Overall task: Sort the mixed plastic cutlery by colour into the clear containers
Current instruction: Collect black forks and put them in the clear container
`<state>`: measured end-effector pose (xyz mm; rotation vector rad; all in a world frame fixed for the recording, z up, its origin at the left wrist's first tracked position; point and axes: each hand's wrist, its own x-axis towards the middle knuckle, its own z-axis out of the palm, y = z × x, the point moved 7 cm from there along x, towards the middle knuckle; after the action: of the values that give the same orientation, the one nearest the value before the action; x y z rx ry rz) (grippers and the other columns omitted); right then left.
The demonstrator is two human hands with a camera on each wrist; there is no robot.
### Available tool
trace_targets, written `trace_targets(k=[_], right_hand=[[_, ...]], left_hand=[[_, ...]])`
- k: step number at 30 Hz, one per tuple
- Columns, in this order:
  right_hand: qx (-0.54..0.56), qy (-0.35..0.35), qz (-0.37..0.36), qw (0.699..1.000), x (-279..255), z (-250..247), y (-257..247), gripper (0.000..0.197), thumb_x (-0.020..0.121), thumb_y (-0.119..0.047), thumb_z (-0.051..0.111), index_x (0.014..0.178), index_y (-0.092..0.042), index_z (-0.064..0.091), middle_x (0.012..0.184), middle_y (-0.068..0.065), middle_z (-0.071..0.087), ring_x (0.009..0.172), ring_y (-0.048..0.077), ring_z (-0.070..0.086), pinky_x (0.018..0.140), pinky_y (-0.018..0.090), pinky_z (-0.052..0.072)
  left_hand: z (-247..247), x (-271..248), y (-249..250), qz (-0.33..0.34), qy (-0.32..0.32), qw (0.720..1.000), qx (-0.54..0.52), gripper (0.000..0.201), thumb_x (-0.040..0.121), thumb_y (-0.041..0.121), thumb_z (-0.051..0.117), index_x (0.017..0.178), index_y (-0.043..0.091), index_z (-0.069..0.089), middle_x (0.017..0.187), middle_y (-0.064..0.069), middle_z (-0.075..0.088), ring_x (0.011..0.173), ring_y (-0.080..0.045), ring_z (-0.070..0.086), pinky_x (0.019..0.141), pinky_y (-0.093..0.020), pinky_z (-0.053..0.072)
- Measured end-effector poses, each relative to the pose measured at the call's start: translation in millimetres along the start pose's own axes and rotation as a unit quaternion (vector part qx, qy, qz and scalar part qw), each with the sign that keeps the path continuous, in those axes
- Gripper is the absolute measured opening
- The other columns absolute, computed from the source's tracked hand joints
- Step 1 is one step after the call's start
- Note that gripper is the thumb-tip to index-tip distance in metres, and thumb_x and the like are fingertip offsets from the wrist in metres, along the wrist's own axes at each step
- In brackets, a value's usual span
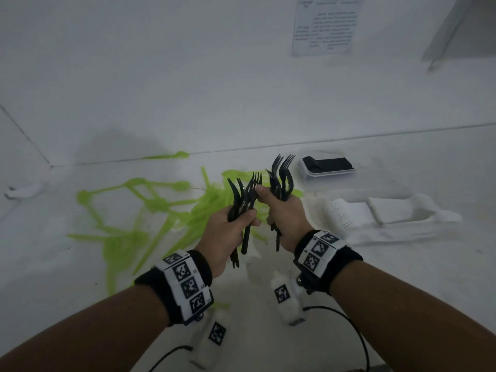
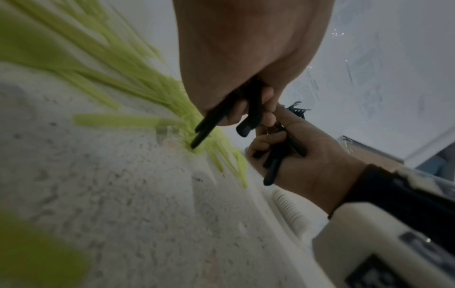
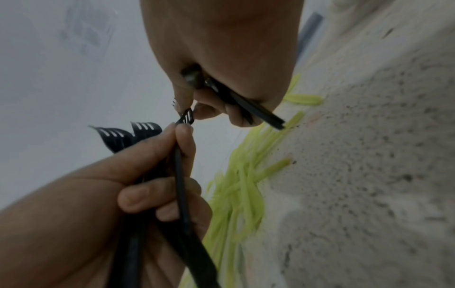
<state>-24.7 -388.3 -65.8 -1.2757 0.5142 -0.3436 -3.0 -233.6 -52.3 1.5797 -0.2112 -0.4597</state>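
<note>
1. Both hands are loaded. The left hand (image 1: 228,232) is wrapped round a bunch of black forks (image 1: 244,200), tines up. The right hand (image 1: 281,210) is curled round a second bunch of black forks (image 1: 281,175), and its fingertips (image 1: 259,189) also touch the head of one fork in the left bunch. The step looks like merging the two bunches into one.

2. Pass the forks across by their handles rather than their heads. The tines are thin and, in my judgement, would snag on one another if pulled sideways.

3. Keep all tines pointing to 12 o'clock so the bunch stays flat and nests.

4. Loosen only the giving hand, and only once the taking hand has closed round the handles. The handle ends hang loose below both palms and one could slip out.

5. The container with black pieces (image 1: 326,167) sits at about 1 o'clock from the hands, near them. Its walls are hard to make out. Carry the merged bunch there and lay it in lengthwise.

6. The green cutlery (image 1: 150,205) lies scattered on the white table (image 1: 80,264) from 9 to 12 o'clock, not yet sorted. Keep the black handles lifted above it so none gets dragged along.

7. Another clear container (image 1: 389,213) at 3 o'clock appears to hold white pieces; steer past it.
</note>
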Motion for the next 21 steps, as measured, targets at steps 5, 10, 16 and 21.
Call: trace_targets(k=[5,10,16,21], right_hand=[[0.009,0.025,-0.028,0.999,3,-7,-11,0.013,0.092,-0.028,0.075,0.083,-0.018,0.076,0.091,0.002,0.079,0.048,0.011,0.04,0.052,0.028,0.034],[0.02,0.036,-0.021,0.999,5,-2,-8,0.015,0.095,-0.026,0.072,0.09,-0.013,0.075,0.081,-0.003,0.077,0.049,0.015,0.033,0.048,0.027,0.032],[0.024,0.097,-0.004,0.995,7,2,2,0.014,0.095,-0.027,0.071,0.095,-0.013,0.074,0.084,0.012,0.064,0.047,0.013,0.034,0.047,0.027,0.033],[0.036,0.089,0.026,0.995,7,12,10,0.025,0.097,-0.032,0.068,0.106,-0.009,0.075,0.069,0.001,0.064,0.041,0.009,0.04,0.042,0.022,0.035]], left_hand=[[2,4,6,0.001,-0.019,1.0,0.0,0.017,0.105,0.029,0.055,0.113,0.019,0.067,0.099,-0.005,0.076,0.053,-0.009,0.048,0.056,-0.024,0.039],[-6,14,8,0.021,-0.033,0.999,0.012,0.012,0.108,0.019,0.05,0.117,0.017,0.057,0.105,-0.007,0.076,0.057,-0.016,0.044,0.056,-0.026,0.043],[-6,17,15,0.065,-0.047,0.997,0.021,0.022,0.106,0.017,0.054,0.117,0.033,0.064,0.107,0.012,0.077,0.075,-0.011,0.065,0.076,-0.023,0.05],[1,18,12,0.053,-0.066,0.996,-0.008,0.027,0.106,0.012,0.052,0.119,0.031,0.064,0.111,0.011,0.076,0.098,0.008,0.068,0.072,-0.006,0.049]])
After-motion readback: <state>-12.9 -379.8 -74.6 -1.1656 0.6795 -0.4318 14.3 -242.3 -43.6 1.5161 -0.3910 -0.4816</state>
